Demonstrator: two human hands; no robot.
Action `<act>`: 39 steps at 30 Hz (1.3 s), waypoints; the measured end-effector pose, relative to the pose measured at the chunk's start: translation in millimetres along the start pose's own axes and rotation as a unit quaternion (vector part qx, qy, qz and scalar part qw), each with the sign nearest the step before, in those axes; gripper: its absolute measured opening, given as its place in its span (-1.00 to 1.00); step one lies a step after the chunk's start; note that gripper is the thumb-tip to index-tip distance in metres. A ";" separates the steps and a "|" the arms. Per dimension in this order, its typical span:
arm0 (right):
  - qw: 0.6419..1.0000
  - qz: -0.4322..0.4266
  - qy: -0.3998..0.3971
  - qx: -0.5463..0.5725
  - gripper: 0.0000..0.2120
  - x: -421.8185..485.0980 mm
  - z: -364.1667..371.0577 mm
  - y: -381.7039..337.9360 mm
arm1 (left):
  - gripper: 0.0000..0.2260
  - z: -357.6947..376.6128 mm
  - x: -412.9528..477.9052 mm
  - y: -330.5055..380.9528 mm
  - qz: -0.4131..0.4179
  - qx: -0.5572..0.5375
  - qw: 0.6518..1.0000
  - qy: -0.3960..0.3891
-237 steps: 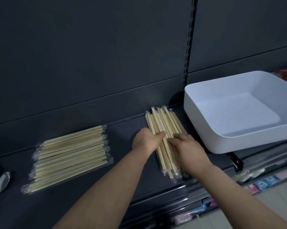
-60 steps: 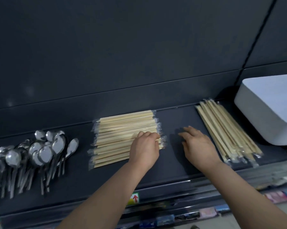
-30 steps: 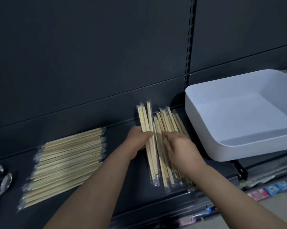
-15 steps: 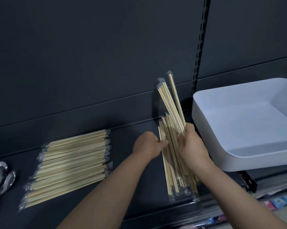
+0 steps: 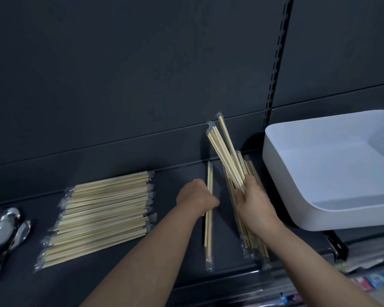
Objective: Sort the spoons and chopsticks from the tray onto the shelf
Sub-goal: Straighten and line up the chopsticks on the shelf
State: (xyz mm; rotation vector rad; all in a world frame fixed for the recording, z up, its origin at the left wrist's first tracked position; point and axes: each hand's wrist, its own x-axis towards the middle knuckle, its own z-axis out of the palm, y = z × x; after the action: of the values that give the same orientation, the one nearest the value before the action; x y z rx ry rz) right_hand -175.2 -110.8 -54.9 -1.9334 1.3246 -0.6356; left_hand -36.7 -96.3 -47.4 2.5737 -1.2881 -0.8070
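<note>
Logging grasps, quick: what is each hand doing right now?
Left hand: grips one wrapped chopstick pair.
Right hand: holds a raised chopstick bundle.

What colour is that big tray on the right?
White, or very pale grey-white; the tray shows in the head view.

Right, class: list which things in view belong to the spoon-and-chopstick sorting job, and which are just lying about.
Belongs: bunch of wrapped wooden chopsticks in right hand; loose wrapped pile beneath; single wrapped pair in left hand; flat wrapped-chopstick stack; shiny metal spoons; empty white plastic tray.
Lying about: coloured packets, bottom right.
</note>
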 end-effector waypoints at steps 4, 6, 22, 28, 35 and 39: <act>0.999 0.026 -0.008 0.035 -0.95 -1.5 -2.6 -2.6 | -0.84 -4.0 -2.4 -16.6 -0.006 -0.170 0.985 -0.009; 0.997 0.028 -0.033 0.058 -0.94 -3.0 -2.4 -6.4 | -0.86 -11.6 -8.1 -18.5 0.017 -0.321 0.947 -0.025; 0.970 -0.041 -0.165 0.174 -0.80 -2.9 15.3 -33.9 | -0.71 -47.5 -35.6 -12.3 0.204 -0.518 0.829 0.053; 0.972 -0.072 -0.161 0.155 -0.56 3.4 22.7 -36.6 | -0.79 -56.4 -43.8 -6.0 0.298 -0.437 0.845 0.076; 0.968 -0.047 -0.151 0.194 -0.59 -6.4 42.6 -24.4 | -0.79 -41.0 -41.2 -15.7 0.260 -0.437 0.859 0.065; 0.967 -0.050 -0.157 0.195 -0.75 -10.6 52.0 -33.2 | -0.80 -43.2 -46.4 -20.7 0.245 -0.469 0.845 0.078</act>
State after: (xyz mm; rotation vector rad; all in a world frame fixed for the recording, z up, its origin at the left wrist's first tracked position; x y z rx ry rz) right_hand -121.7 -79.1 -62.4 -1.6969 0.8375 -0.5615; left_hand -22.0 -51.7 -0.1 1.4224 -1.0377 -0.8072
